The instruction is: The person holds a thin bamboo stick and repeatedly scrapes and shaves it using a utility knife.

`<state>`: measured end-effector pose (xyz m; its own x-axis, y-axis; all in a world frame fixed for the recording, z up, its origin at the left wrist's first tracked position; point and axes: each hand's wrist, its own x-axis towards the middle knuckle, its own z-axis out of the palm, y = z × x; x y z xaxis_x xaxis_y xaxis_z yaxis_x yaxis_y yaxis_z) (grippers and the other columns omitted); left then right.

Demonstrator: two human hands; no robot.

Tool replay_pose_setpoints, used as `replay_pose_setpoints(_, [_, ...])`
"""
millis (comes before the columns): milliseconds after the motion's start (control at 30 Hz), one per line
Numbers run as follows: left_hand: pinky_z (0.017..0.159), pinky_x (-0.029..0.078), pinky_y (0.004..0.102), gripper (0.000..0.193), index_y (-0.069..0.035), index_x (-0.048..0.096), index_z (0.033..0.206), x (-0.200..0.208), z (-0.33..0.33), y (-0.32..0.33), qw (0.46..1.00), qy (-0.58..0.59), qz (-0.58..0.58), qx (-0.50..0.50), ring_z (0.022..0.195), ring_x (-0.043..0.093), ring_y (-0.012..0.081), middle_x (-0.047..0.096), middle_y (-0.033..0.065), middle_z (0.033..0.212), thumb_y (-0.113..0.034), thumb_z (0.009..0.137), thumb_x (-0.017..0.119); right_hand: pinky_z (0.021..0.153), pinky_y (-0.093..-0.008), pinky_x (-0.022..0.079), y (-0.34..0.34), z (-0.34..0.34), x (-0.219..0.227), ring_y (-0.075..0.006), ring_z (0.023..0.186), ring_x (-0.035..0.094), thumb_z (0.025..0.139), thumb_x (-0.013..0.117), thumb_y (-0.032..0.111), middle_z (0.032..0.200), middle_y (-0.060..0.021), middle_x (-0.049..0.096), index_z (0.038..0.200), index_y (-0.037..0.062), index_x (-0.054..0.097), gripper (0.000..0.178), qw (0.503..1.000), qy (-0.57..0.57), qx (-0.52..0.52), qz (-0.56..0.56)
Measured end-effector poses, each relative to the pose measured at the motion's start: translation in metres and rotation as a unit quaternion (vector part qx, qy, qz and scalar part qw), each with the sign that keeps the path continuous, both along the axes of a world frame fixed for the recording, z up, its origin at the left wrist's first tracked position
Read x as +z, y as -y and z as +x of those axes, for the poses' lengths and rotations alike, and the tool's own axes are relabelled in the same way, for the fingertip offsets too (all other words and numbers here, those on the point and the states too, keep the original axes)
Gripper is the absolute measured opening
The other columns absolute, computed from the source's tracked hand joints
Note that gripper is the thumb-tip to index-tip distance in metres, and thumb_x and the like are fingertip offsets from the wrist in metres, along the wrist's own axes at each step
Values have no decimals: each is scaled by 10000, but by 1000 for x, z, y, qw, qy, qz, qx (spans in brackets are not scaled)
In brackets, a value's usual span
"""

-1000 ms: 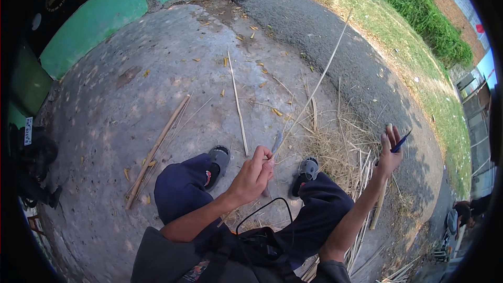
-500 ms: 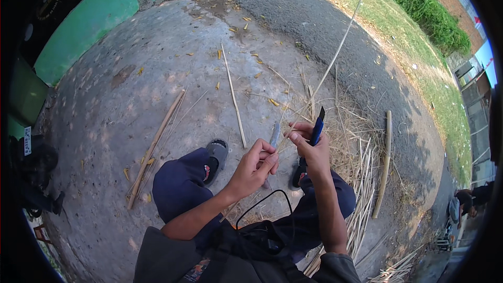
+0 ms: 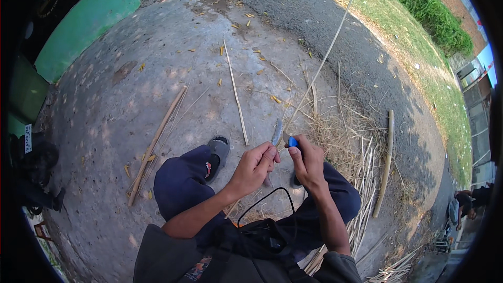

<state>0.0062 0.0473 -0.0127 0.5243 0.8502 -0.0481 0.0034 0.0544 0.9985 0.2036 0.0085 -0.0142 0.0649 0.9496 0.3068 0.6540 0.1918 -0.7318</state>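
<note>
A long thin bamboo strip point(image 3: 328, 52) slants up and away from between my hands toward the far right. My left hand point(image 3: 254, 166) pinches its near end, fingers closed. My right hand point(image 3: 310, 163) is wrapped round a blue box cutter point(image 3: 293, 141), with the dark blade at the strip, close to my left fingertips. Whether the blade touches the strip is hard to tell. Just beyond my left fingers shows a narrow grey-blue object point(image 3: 277, 130) whose kind I cannot make out.
Split bamboo strips point(image 3: 367, 188) and pale shavings point(image 3: 338, 136) lie beside my right leg, with a thicker bamboo pole point(image 3: 385, 165) farther right. Another pole point(image 3: 157, 144) and a single strip point(image 3: 236, 94) lie on the concrete at left and ahead. A black cord point(image 3: 291, 204) loops over my lap.
My right hand has turned the box cutter from blade-up to lying against the strip near my left hand. The strip's far end has swung slightly upward in view.
</note>
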Motion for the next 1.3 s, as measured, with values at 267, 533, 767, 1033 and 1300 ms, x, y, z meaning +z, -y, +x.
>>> replay_pose_setpoints(267, [516, 401, 248, 330, -36, 606, 922, 6, 0, 4, 999, 12, 25, -26, 574, 467, 44, 501, -27, 653, -259, 1134, 487, 546, -443, 469, 0, 3, 11, -373, 587, 651, 1024, 661, 347, 707, -157, 663, 1027, 56, 653, 291, 996, 90, -4, 21])
replay_pose_setpoints(533, [468, 257, 230, 318, -39, 548, 959, 14, -3, 6, 966, 136, -178, -129, 514, 296, 16, 370, -74, 631, -262, 1162, 449, 537, -421, 445, -13, 17, 7, -361, 567, 623, 1048, 627, 365, 677, -153, 626, 985, 52, 636, 319, 993, 75, -71, 65])
replay_pose_setpoints(767, [473, 272, 225, 335, -26, 557, 1025, 13, -6, 11, 975, 114, -128, -144, 506, 307, 27, 380, -57, 642, -273, 1179, 390, 549, -393, 428, -5, 41, 6, -324, 557, 582, 1053, 590, 374, 662, -144, 575, 942, 31, 617, 362, 982, -33, -130, 135])
replay_pose_setpoints(1033, [466, 268, 229, 315, -30, 544, 1068, 12, -6, 5, 977, 125, -135, -111, 493, 303, 33, 364, -53, 630, -265, 1183, 368, 525, -388, 467, -1, 9, 8, -307, 526, 626, 976, 711, 339, 628, -108, 605, 984, 66, 660, 278, 995, 81, 35, 52])
replay_pose_setpoints(1300, [425, 224, 233, 310, -42, 537, 1074, 18, -10, 15, 926, 198, -247, -207, 459, 242, 29, 320, -62, 629, -264, 1186, 352, 533, -427, 396, -18, 35, 18, -337, 509, 542, 1043, 619, 294, 590, -110, 515, 964, 52, 631, 254, 989, 45, -94, 107])
